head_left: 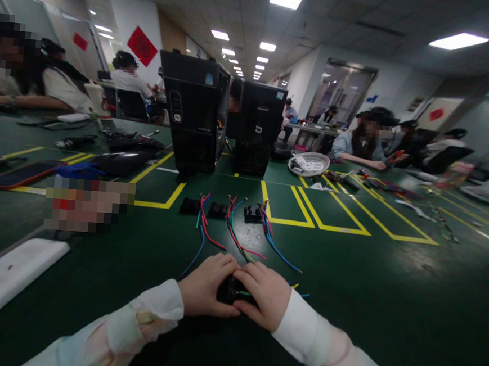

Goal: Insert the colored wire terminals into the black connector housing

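Observation:
My left hand [205,286] and my right hand [266,295] meet near the table's front edge, both closed around a small black plastic connector block [229,290]. Fingers cover most of it. A green wire shows at the block between my hands, and blue and yellow wire ends [299,291] stick out past my right hand. Beyond my hands, three similar black blocks lie in a row: a left one [189,206], a middle one [217,209] and a right one [251,214]. Red, blue and green wires [233,230] trail from them toward me.
Two black computer towers [194,117] stand behind the row. A white basket [309,164] sits right of them. At the left lie a white power strip [12,277], a phone-like slab [22,175] and dark cables. Yellow tape [338,229] marks the green table [366,305]. Other people sit around.

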`<state>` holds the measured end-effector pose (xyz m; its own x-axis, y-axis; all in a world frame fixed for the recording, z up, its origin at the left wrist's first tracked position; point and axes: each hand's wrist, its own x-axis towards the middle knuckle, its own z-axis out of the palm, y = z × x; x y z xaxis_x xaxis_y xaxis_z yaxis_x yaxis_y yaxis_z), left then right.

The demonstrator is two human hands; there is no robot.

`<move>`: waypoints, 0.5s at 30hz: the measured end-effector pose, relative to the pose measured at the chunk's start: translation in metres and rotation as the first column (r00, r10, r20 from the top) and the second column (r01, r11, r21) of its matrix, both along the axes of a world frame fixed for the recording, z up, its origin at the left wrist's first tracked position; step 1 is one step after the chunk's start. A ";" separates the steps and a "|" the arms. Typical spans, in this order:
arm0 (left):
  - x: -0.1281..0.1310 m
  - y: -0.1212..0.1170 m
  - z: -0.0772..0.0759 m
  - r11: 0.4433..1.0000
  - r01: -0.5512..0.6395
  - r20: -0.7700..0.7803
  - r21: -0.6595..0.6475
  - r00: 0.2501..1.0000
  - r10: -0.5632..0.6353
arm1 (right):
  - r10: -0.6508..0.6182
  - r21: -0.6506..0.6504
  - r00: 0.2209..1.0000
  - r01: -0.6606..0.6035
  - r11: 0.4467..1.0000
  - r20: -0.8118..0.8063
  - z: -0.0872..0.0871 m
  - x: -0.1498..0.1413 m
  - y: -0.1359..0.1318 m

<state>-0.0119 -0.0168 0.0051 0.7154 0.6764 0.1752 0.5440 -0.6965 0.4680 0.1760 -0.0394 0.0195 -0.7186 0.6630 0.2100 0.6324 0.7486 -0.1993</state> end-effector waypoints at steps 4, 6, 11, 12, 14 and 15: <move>-0.001 0.002 -0.001 1.000 0.018 -0.005 0.010 1.000 -0.018 | 0.002 -0.007 1.000 -0.002 1.000 0.000 -0.003 0.000 0.002; -0.001 0.002 -0.001 1.000 0.020 -0.006 0.014 1.000 -0.020 | 0.010 -0.005 1.000 -0.010 1.000 -0.003 -0.004 0.000 0.003; -0.001 0.002 -0.002 0.999 0.021 -0.013 0.029 1.000 -0.020 | 0.030 -0.006 1.000 -0.030 1.000 0.000 -0.004 0.002 0.005; -0.001 0.002 -0.002 0.999 0.020 -0.014 0.030 1.000 -0.019 | 0.035 -0.007 0.999 -0.035 0.999 0.003 -0.003 0.002 0.005; -0.001 0.002 -0.002 0.999 0.018 -0.016 0.027 1.000 -0.017 | 0.045 -0.005 0.999 -0.045 0.999 0.008 -0.002 0.002 0.004; -0.001 0.002 -0.001 1.000 0.016 -0.016 0.025 1.000 -0.016 | 0.046 -0.002 0.999 -0.046 0.999 0.009 -0.002 0.002 0.004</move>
<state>-0.0125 -0.0147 0.0038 0.7291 0.6601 0.1808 0.5396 -0.7169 0.4415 0.1781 -0.0351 0.0173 -0.7500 0.6296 0.2026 0.5991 0.7765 -0.1952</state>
